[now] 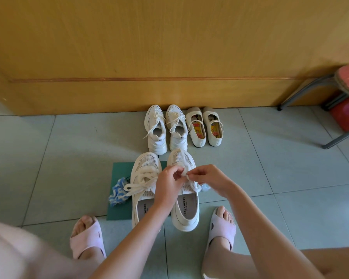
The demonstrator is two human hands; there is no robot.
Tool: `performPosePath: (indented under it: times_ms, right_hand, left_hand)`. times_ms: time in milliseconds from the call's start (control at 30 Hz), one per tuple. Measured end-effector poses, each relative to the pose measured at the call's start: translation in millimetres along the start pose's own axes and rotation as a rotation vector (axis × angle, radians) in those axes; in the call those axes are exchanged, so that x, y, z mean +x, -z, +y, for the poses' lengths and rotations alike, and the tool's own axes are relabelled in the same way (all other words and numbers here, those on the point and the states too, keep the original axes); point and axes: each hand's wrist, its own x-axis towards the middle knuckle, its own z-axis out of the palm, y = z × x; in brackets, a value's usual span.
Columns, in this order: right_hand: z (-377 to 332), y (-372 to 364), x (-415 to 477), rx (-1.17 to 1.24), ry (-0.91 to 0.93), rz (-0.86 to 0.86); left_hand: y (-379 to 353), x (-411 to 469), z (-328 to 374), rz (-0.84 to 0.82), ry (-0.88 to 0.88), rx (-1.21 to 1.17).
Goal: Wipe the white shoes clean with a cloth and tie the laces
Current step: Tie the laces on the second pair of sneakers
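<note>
The task seems to be in its last part. Two white shoes stand side by side on a green sheet (120, 168) on the tiled floor (69, 158), directly in front of the person. The left shoe (147, 162) already carries a finished bow (137, 186) that lies flat over its tongue. The right shoe (186, 214) is the one in work. The left hand (168, 184) and the right hand (211, 178) meet above its tongue, and the fingers (192, 175) of each hand are curled and pinch the white lace (184, 170) between them. I cannot tell whether they form the first knot or the loops, because the hands hide the middle of the lace.

The cloth (117, 193), blue and white, lies crumpled on the green sheet just beside the left shoe, and no hand touches it. From this I judge that the wiping is finished or set aside; both uppers look clean, but small marks would not show at this size.

What is left, as I judge, is to pull this second bow tight. A second pair of white sneakers (156, 137) stands near the wooden wall (169, 57), its laces knotted with loose ends. Whether it belongs to the task, I cannot say.
</note>
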Motion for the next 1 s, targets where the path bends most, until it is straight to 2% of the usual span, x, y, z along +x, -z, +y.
performPosePath:
  times_ms: [200,333,500,567,700,833,1000]
  right_hand:
    - [-10,-1,5,-0.287,0.122,0.099]
    - [-9,-4,7,-0.300,0.205,0.145]
    - [-7,1,7,-0.356,0.185,0.070]
    - [-7,2,7,-0.451,0.213,0.089]
    - [-5,0,8,-0.719,0.239,0.317]
    - [1,9,3,-0.705,0.172,0.597]
    - [1,16,0,-0.562,0.099,0.636]
  left_hand:
    - [5,1,4,-0.045,0.061,-0.052]
    - [6,3,7,-0.036,0.098,-0.070]
    - [8,-1,3,-0.055,0.127,-0.086]
    - [7,-1,4,-0.061,0.131,-0.106]
    - [7,0,5,-0.073,0.122,-0.104]
    - [9,-2,4,-0.077,0.161,-0.120]
    - [10,-3,8,-0.092,0.216,-0.196]
